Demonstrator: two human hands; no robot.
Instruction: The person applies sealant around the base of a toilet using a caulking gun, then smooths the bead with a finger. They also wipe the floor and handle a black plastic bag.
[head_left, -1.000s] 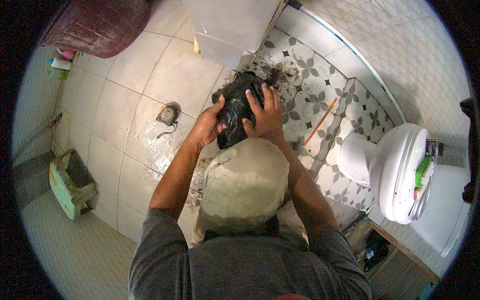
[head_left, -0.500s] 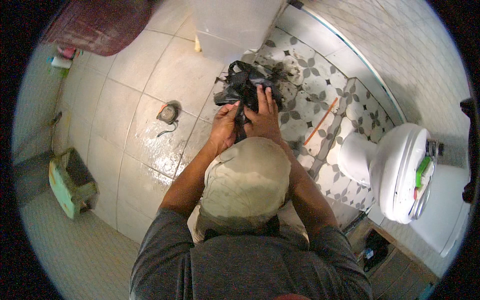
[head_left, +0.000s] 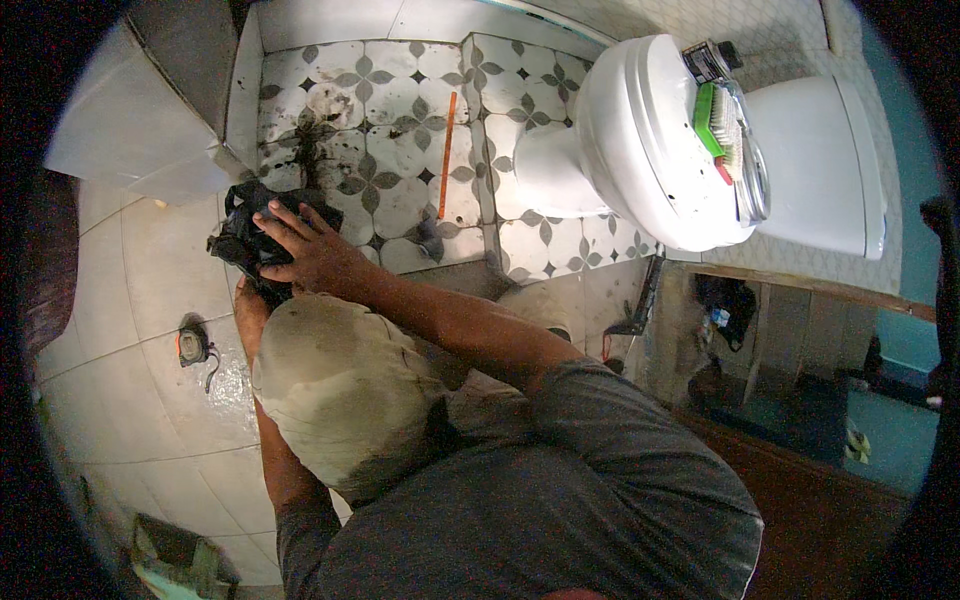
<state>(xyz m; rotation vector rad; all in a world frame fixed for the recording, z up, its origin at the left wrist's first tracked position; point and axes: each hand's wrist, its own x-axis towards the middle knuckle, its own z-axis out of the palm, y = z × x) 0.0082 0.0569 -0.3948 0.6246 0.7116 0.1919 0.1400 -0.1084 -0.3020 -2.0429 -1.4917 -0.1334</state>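
Observation:
A crumpled black plastic bag (head_left: 235, 245) lies where plain beige tiles meet the patterned ones. My right hand (head_left: 322, 258) rests on top of it, palm down with the fingers spread. At the bag's near edge, my left hand (head_left: 250, 312) appears closed on the plastic. Most of its fingers are hidden behind the bag and a beige cloth cap (head_left: 330, 390). Whether anything is inside the bag cannot be seen.
A tape measure (head_left: 192, 343) with a dark strap lies on the tiles at left. An orange stick (head_left: 447, 155) lies on the soiled patterned floor. The toilet (head_left: 640, 150) at right carries a green brush (head_left: 712, 120). A pale panel (head_left: 140, 110) stands at the far left.
The view has swung right, so the bag and hands appear further left. My right hand has spread more over the bag. My left hand has become mostly hidden.

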